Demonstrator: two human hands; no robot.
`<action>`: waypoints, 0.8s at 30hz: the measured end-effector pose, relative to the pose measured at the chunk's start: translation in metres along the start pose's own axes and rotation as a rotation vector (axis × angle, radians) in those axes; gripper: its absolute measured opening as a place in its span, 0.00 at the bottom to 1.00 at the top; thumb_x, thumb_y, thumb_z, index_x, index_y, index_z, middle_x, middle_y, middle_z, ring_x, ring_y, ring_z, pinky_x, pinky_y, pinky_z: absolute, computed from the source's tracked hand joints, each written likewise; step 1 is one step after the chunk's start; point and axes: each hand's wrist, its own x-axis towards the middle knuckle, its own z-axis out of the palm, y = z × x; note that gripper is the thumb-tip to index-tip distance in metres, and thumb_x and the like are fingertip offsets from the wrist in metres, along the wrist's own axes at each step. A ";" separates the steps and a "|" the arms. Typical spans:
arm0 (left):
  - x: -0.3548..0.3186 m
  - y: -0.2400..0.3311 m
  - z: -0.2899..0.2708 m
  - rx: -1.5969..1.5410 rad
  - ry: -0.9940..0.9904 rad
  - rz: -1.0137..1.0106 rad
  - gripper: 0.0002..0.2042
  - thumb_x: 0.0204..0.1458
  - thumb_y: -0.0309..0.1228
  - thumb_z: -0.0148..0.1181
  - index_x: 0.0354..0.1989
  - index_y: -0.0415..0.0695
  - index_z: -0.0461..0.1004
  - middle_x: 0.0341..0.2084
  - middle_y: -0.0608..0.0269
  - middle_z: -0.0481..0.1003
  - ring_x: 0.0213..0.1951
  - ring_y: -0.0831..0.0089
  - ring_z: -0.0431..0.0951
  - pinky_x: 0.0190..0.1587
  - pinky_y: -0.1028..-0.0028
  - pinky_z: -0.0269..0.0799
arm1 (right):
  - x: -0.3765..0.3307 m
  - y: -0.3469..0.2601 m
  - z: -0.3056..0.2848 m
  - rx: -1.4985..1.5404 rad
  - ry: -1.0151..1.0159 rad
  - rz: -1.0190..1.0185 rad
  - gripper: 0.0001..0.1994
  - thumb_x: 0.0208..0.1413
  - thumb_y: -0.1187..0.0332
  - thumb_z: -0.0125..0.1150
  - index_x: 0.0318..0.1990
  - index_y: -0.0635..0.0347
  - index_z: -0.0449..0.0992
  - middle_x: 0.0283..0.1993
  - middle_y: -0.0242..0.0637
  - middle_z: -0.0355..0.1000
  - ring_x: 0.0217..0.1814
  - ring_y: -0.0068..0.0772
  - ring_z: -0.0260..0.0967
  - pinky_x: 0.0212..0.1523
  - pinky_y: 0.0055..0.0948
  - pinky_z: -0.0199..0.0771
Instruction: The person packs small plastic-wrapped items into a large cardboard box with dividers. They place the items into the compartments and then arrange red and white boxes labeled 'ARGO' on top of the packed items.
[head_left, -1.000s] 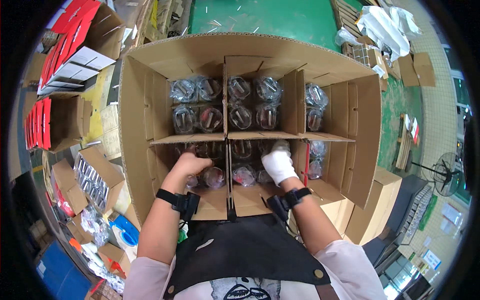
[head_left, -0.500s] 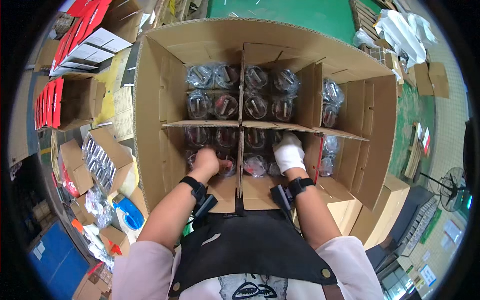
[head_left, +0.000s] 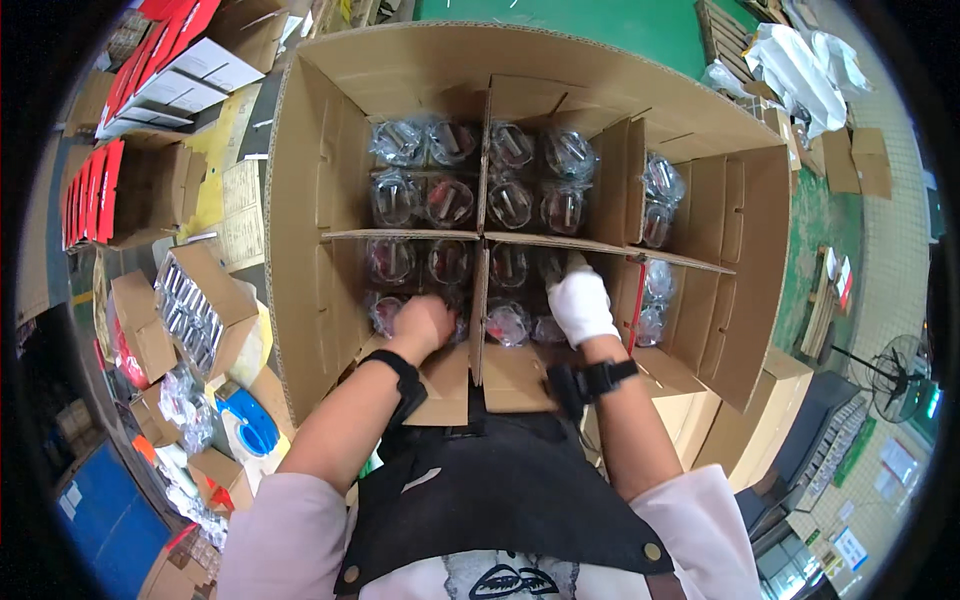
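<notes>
A large open cardboard box [head_left: 300, 230] stands before me, split by cardboard dividers [head_left: 400, 235]. Rounded clear items in plastic wrap, such as this wrapped item [head_left: 450, 203], stand in rows inside. My bare left hand [head_left: 424, 322] reaches into the near left compartment, curled down over the wrapped items there; what its fingers close on is hidden beneath it. My right hand [head_left: 582, 303], in a white glove, dips into the near middle compartment beside a wrapped item [head_left: 549, 264]. Its fingers point down and are mostly hidden, so their grip cannot be made out.
To the left are a carton of metal parts [head_left: 190, 318], a blue tape dispenser [head_left: 248, 425] and cartons with red-and-white boxes [head_left: 100, 195]. Closed cartons [head_left: 735, 425] sit at the near right. A fan [head_left: 890, 375] stands at the far right, and pallets lie on the green floor.
My left hand has turned and curled, so the thumb seen sticking out to the right no longer shows. The right hand has shifted only slightly. The whole view has moved a little.
</notes>
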 end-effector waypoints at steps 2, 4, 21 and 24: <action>0.008 0.001 -0.003 0.098 -0.045 -0.014 0.17 0.52 0.43 0.56 0.35 0.40 0.80 0.40 0.46 0.78 0.44 0.51 0.78 0.45 0.60 0.75 | -0.013 -0.001 0.004 0.238 -0.219 -0.016 0.15 0.53 0.61 0.55 0.36 0.68 0.77 0.40 0.60 0.74 0.44 0.60 0.73 0.45 0.46 0.74; 0.005 0.007 -0.014 0.073 -0.063 -0.082 0.17 0.49 0.44 0.59 0.36 0.42 0.80 0.40 0.48 0.78 0.44 0.53 0.79 0.45 0.61 0.75 | -0.021 -0.005 0.000 0.390 -0.412 -0.009 0.18 0.53 0.58 0.55 0.38 0.68 0.77 0.41 0.61 0.73 0.47 0.60 0.71 0.48 0.45 0.72; -0.074 -0.031 -0.067 -0.181 0.112 -0.244 0.12 0.48 0.31 0.59 0.34 0.33 0.78 0.36 0.41 0.78 0.41 0.48 0.79 0.43 0.59 0.74 | -0.018 -0.050 0.001 -0.158 -0.452 -0.100 0.24 0.42 0.55 0.67 0.43 0.65 0.78 0.46 0.54 0.74 0.50 0.51 0.73 0.49 0.42 0.74; -0.053 -0.033 -0.043 0.015 0.190 -0.296 0.12 0.45 0.32 0.62 0.35 0.36 0.79 0.36 0.43 0.78 0.43 0.48 0.78 0.45 0.58 0.75 | -0.027 -0.042 -0.034 0.114 -0.355 -0.045 0.19 0.47 0.64 0.57 0.41 0.73 0.75 0.42 0.64 0.72 0.52 0.59 0.70 0.50 0.43 0.72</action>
